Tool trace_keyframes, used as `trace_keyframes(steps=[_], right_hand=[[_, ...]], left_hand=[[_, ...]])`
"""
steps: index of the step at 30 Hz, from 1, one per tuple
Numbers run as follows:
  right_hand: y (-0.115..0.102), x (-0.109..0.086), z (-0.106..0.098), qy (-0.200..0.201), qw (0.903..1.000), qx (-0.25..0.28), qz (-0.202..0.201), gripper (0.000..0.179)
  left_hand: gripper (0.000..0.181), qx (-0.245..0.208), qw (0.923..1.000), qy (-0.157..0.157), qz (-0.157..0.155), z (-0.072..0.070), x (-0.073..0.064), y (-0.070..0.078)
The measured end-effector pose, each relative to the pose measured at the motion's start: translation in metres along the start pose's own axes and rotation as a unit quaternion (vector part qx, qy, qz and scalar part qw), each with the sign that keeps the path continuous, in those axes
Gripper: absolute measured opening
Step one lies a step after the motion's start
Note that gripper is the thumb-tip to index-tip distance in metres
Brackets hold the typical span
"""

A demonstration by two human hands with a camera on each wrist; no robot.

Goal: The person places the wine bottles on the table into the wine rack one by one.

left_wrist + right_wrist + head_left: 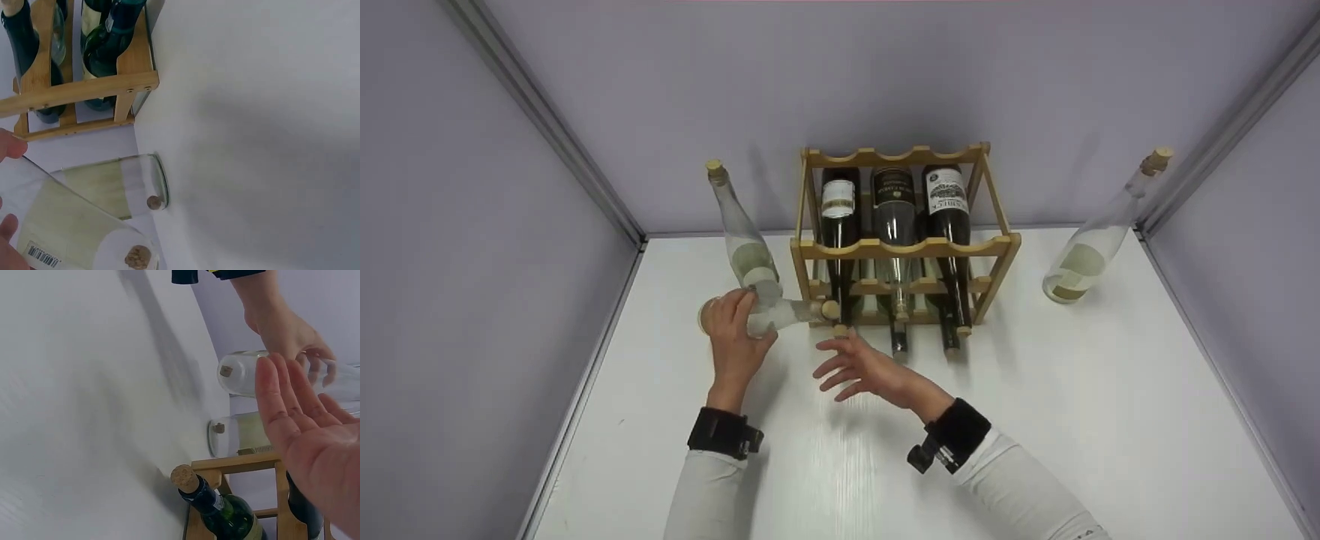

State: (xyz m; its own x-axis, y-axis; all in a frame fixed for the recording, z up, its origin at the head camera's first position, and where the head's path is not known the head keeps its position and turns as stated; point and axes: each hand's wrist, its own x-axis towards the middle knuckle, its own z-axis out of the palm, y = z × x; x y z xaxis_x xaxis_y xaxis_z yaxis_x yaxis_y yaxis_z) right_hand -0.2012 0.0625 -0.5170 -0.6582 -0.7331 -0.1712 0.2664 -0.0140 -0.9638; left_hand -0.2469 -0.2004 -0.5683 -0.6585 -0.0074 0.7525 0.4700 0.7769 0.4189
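My left hand (735, 341) grips a clear glass bottle (787, 311) held sideways, its base to the left and its corked neck pointing right towards the rack. In the left wrist view, the held bottle (73, 219) shows a pale label with a barcode. My right hand (874, 371) is in front of the wooden wine rack (900, 247), fingers spread, holding nothing. Its open palm also appears in the right wrist view. Just behind the held bottle, another corked clear bottle (746, 244) stands upright left of the rack.
Dark bottles (840, 217) lie in the rack's upper row, with more below; their necks stick out at the front. To the right stands one more corked clear bottle (1084, 262). Grey panels (885, 90) enclose the white table (1072, 412) at the back and sides.
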Motion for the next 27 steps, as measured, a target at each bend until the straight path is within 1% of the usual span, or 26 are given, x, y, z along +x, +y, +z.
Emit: trace_keyframes(steps=[4, 8, 11, 16, 22, 24, 27], right_hand=[[-0.006, -0.003, -0.005, 0.012, 0.9994, 0.030, -0.007, 0.088], [-0.011, -0.005, -0.008, 0.012, 0.9991, 0.041, 0.000, 0.088], [-0.012, -0.007, -0.009, 0.002, 0.9989, 0.046, -0.005, 0.085], [-0.013, -0.009, -0.011, -0.016, 0.9983, 0.052, -0.022, 0.075], [-0.014, -0.012, -0.013, -0.031, 0.9985, 0.025, -0.037, 0.079], [-0.014, -0.014, -0.014, -0.033, 0.9987, 0.014, -0.038, 0.080], [-0.016, -0.016, -0.014, -0.028, 0.9991, -0.001, -0.033, 0.076]], left_hand=[[0.061, 0.024, 0.9984, -0.016, 0.050, -0.002, -0.004, 0.007], [0.061, 0.039, 0.9960, -0.009, 0.081, -0.003, -0.006, 0.012], [0.062, 0.047, 0.9946, -0.007, 0.092, -0.003, -0.007, 0.014], [0.061, 0.063, 0.9925, -0.022, 0.102, -0.005, -0.010, 0.016], [0.057, 0.081, 0.9887, -0.028, 0.123, -0.009, -0.010, 0.019], [0.056, 0.086, 0.9869, -0.025, 0.134, -0.009, -0.010, 0.020], [0.056, 0.101, 0.9820, -0.019, 0.159, -0.010, -0.009, 0.021]])
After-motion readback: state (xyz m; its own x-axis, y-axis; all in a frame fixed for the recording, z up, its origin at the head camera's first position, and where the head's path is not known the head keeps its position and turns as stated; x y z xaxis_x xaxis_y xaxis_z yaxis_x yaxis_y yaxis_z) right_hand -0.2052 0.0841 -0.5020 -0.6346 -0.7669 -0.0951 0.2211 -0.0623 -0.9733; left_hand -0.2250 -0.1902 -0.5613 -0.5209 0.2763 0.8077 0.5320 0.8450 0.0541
